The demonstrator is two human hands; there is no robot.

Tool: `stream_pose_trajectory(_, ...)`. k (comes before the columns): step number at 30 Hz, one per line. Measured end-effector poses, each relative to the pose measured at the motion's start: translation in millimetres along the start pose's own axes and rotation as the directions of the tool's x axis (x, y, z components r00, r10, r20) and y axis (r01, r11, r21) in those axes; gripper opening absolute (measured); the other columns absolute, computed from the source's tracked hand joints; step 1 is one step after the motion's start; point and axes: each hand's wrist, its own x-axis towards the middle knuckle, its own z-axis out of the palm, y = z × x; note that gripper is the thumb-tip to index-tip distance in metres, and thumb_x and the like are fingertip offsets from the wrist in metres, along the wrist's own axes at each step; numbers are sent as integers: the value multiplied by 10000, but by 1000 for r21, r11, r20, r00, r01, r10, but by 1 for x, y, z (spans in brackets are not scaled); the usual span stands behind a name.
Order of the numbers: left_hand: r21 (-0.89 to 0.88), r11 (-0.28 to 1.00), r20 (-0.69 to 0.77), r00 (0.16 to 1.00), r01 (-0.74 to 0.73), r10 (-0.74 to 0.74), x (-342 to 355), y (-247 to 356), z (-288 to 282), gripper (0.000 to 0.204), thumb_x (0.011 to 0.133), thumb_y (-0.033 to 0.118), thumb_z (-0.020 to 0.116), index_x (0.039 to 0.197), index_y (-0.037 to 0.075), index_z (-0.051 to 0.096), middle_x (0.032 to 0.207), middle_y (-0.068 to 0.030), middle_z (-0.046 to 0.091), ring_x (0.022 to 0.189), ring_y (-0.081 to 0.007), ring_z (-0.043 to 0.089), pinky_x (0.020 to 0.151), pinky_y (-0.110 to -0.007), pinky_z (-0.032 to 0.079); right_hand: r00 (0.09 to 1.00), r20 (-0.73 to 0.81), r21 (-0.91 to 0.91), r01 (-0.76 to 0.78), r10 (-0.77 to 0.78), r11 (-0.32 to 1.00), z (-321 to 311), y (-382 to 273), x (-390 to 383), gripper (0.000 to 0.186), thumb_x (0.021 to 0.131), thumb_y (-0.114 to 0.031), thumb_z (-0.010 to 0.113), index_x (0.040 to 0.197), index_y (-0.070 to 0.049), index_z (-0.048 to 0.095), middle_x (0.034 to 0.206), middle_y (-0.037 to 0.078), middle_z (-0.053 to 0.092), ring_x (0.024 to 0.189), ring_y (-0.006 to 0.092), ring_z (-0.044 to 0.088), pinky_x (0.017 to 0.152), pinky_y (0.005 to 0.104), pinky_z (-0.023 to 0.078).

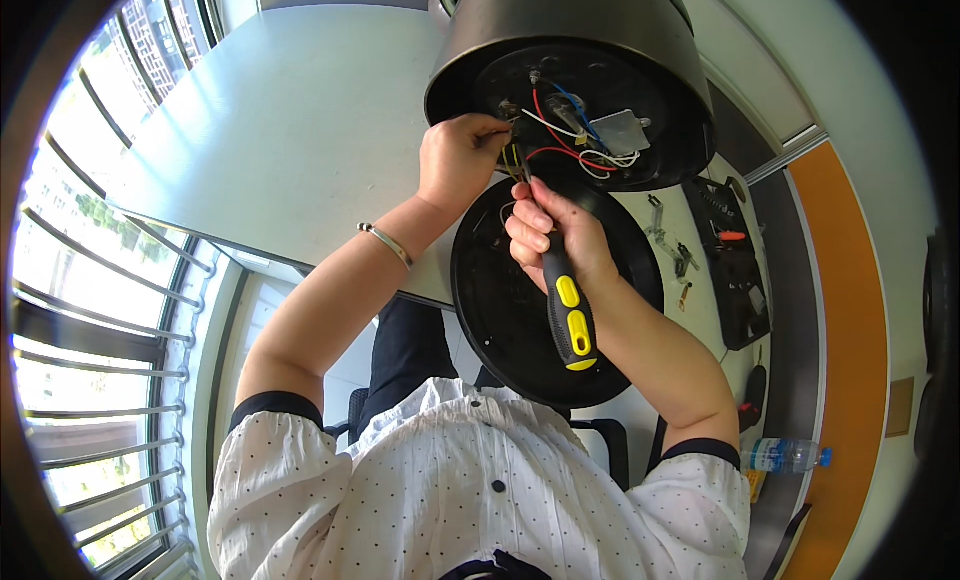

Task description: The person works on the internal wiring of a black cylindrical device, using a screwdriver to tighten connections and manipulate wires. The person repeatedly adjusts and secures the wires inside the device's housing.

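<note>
A dark metallic, drum-shaped appliance (580,25) lies on its side on the table, its open underside facing me. Inside run red, white and blue wires (540,105) around a silver metal plate (621,133). My right hand (572,235) grips a screwdriver (572,320) with a black and yellow handle, its shaft pointing up into the opening. At the lower left of that opening, my left hand (455,162) is closed in a pinch beside the screwdriver's end and some yellowish wires; what its fingertips hold is hidden. Below sits a round black cover (500,320).
The white table (300,110) stretches to the left. Small metal parts (660,235) lie right of the cover, near a black tool case (735,270). Farther down on the right are a dark-handled tool (755,390) and a clear bottle (785,455). A barred window (100,360) fills the left.
</note>
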Motion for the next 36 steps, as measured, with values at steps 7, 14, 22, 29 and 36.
stream_pose_trajectory(7, 95, 994, 57, 997, -56, 50, -2, 10, -7, 147, 766, 45, 673, 908, 7, 679, 771, -99, 685, 652, -112, 643, 621, -238, 510, 1000, -8, -29, 27, -27, 999, -3, 3, 1, 247, 971, -253, 402, 904, -40, 510, 553, -14, 418, 472, 110, 402, 442, 235, 306)
stream_pose_trajectory(14, 217, 957, 89, 980, -192, 177, -5, 20, -19, 190, 764, 102, 687, 929, 10, 676, 724, -103, 662, 586, -163, 619, 564, -273, 496, 998, -55, -56, 31, -34, 998, 3, 5, -1, 239, 969, -241, 411, 932, -34, 525, 562, -16, 403, 486, 103, 384, 445, 214, 310)
stream_pose_trajectory(22, 141, 942, 481, 810, 306, -335, -77, 97, -74, 309, 851, 273, 645, 843, -37, 646, 666, -83, 649, 484, -144, 588, 437, -226, 444, 988, -129, -170, 57, -79, 984, 19, 4, -9, 244, 970, -270, 413, 949, -38, 484, 594, -29, 387, 507, 84, 382, 456, 210, 310)
stream_pose_trajectory(29, -276, 327, 897, 364, 904, -251, -102, 99, -76, 408, 972, 250, 395, 1082, -134, 479, 943, -241, 633, 791, -334, 671, 566, -333, 585, 995, -85, -54, 55, -60, 997, 16, 6, -5, 232, 969, -252, 424, 942, -29, 482, 601, -24, 395, 518, 85, 389, 455, 212, 295)
stream_pose_trajectory(36, -277, 164, 925, 309, 947, -222, -103, 109, -74, 346, 953, 206, 431, 1115, -97, 474, 997, -272, 612, 869, -359, 654, 645, -341, 590, 993, -98, -33, 61, -64, 998, 16, 6, -4, 228, 968, -250, 426, 939, -29, 476, 600, -17, 401, 525, 95, 401, 462, 215, 310)
